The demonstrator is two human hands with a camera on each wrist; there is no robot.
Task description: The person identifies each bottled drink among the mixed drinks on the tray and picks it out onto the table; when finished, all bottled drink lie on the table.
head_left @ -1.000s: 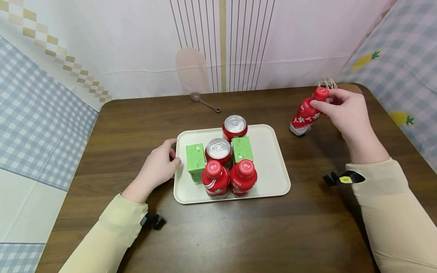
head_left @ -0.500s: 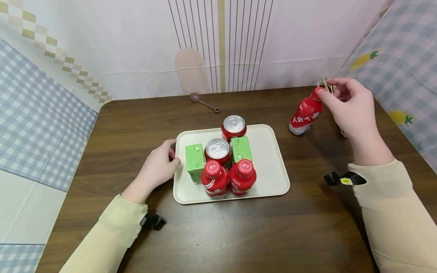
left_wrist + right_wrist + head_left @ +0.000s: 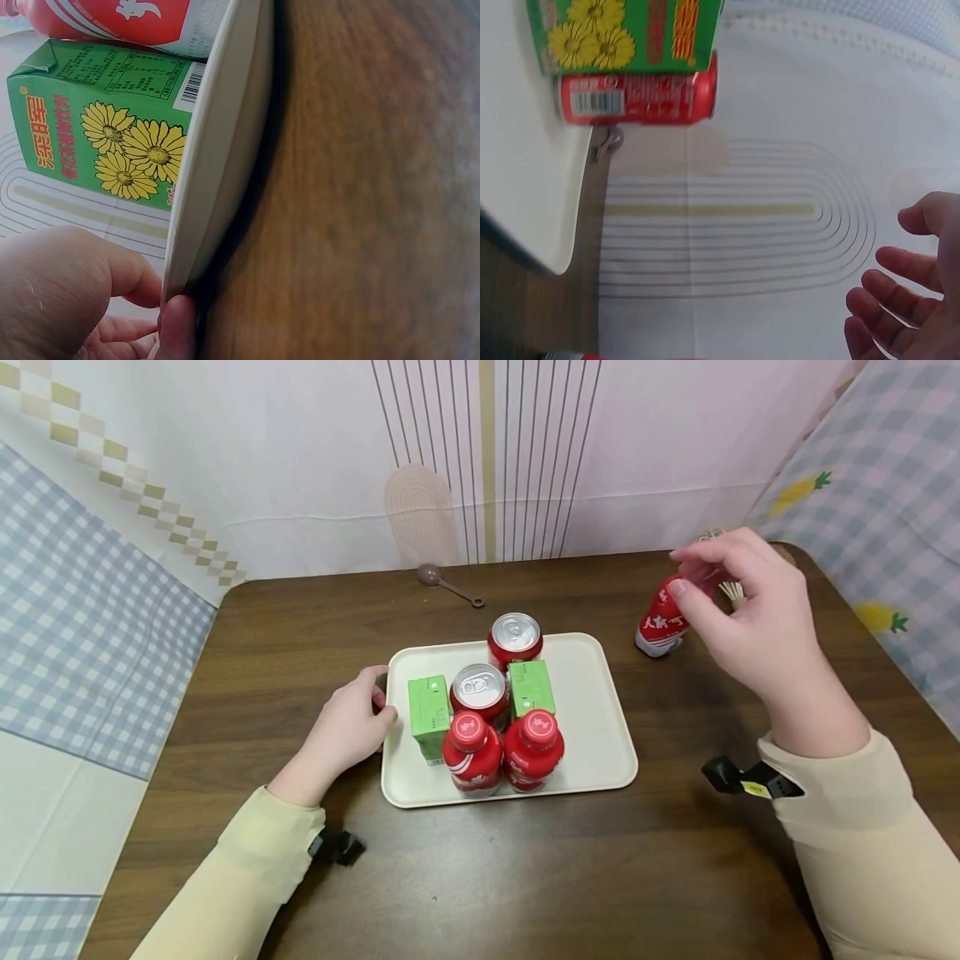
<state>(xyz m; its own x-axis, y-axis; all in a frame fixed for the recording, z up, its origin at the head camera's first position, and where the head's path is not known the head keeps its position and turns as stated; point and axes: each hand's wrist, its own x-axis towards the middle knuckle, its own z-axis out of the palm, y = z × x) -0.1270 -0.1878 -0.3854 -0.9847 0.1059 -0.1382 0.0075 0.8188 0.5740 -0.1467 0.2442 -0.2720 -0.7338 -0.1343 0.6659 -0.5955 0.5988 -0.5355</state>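
My left hand (image 3: 345,722) pinches the left rim of a cream tray (image 3: 596,735); in the left wrist view its thumb and a finger lie on either side of the rim. On the tray stand two red bottles (image 3: 472,756) at the front, two silver-topped red cans (image 3: 480,689) and two green drink cartons (image 3: 429,717) with yellow flowers. To the tray's right, another red bottle (image 3: 662,627) stands on the table. Over its top hovers my right hand (image 3: 761,618), fingers spread and holding nothing, covering the cap in the head view.
Behind the tray lies a brown spoon (image 3: 452,587) on the wooden table (image 3: 465,877). Pale thin strands (image 3: 732,592) show partly behind my right hand. A patterned cloth (image 3: 300,460) rises along the table's back edge.
My right hand lets go of the red bottle's neck, which stays standing at the right. The hand lifts off and shifts slightly left over it. My left hand stays at the tray.
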